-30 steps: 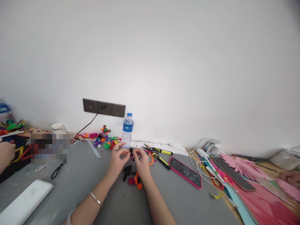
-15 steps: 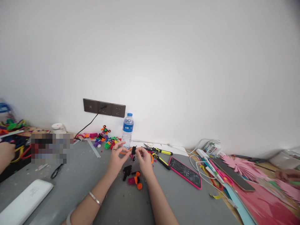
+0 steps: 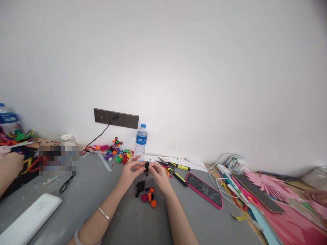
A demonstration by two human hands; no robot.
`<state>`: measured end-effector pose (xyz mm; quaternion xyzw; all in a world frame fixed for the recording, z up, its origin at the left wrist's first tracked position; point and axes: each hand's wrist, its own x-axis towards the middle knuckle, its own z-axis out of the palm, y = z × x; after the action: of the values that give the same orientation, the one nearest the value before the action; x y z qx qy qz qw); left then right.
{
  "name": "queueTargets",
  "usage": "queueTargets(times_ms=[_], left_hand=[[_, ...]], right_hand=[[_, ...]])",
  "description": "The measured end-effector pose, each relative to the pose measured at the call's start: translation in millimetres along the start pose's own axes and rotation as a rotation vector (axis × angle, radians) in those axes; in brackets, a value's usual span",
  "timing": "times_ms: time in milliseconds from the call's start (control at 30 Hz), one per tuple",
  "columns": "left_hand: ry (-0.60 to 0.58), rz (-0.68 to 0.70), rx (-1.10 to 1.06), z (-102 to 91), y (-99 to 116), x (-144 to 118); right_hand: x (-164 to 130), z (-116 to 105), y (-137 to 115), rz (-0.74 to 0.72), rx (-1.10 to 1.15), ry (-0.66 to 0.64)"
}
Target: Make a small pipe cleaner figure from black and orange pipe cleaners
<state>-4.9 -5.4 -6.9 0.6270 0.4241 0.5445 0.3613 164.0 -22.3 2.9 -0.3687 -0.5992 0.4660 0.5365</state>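
Observation:
My left hand and my right hand face each other above the grey table. Between their fingertips is a small black fuzzy piece, seemingly of bent pipe cleaner, pinched from both sides. Below it on the table lie another black fuzzy piece and a small magenta and orange pipe-cleaner figure with black parts. Yellow-and-black pliers lie with parted handles just right of my right hand. Orange strands show partly behind my fingers.
A water bottle stands by the wall, beside colourful pipe-cleaner figures. To the right are a pink-cased phone, cables and pink paper. A white power bank lies left. Another person's hand is at far left.
My left fingertips have closed in on the black piece, which my right hand was holding. The view has shifted slightly left. The other person's hand at far left has moved.

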Motion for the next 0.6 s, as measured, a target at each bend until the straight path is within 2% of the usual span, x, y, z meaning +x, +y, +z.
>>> queueTargets(times_ms=[600], left_hand=[[-0.027, -0.026, -0.015, -2.2, -1.2, 2.2]], right_hand=[[-1.3, 2.3, 5.7, -0.007, 0.055, -0.027]])
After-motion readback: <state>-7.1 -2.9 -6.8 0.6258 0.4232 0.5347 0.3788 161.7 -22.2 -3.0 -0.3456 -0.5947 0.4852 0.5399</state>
